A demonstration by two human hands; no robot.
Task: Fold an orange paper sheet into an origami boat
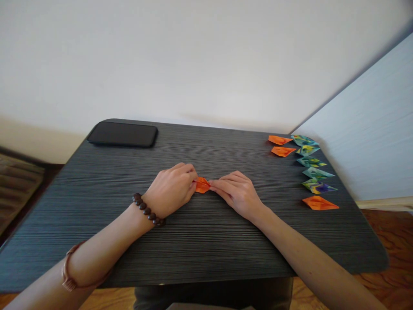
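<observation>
A small folded orange paper boat (202, 185) lies between my two hands at the middle of the dark table. My left hand (176, 187) pinches its left end, with the fingertips partly hidden behind the knuckles. On the other side, my right hand (238, 193) grips the pointed right end between thumb and fingers. Both hands rest low, close to the tabletop. A beaded bracelet (146, 210) circles my left wrist, and a brown band (69, 269) sits further up that forearm.
Folded paper boats stand at the table's right: two orange ones (283, 151) at the back, several blue-green patterned ones (318, 173) in a column, and another orange one (320, 203) in front. A black phone (122, 134) lies at the back left. A white wall (193, 60) rises behind the table (206, 249).
</observation>
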